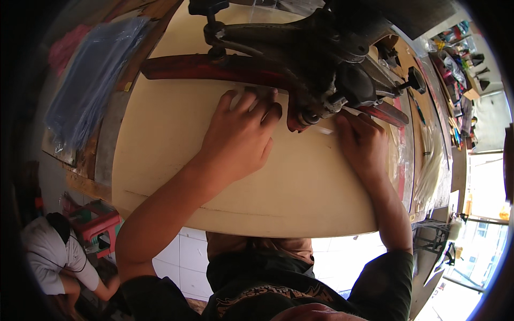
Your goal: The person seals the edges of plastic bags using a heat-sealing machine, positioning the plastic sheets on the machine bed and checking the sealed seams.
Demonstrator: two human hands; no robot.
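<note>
A dark metal machine head with black knobs stands over a pale tan board. Beneath its arms runs a long dark red bar. My left hand rests on the board just below this bar, fingers bent and somewhat apart, thumb spread away; its fingertips are near the bar's edge. My right hand is at the other side of the machine's foot, fingers drawn together by the right part of the bar. A small white piece shows beside its thumb. What the right fingers pinch, if anything, is hidden.
Clear bluish plastic sheets are stacked at the left. Pale strips hang along the right side, with cluttered shelf items beyond. Another person in a white shirt bends near a red stool at lower left.
</note>
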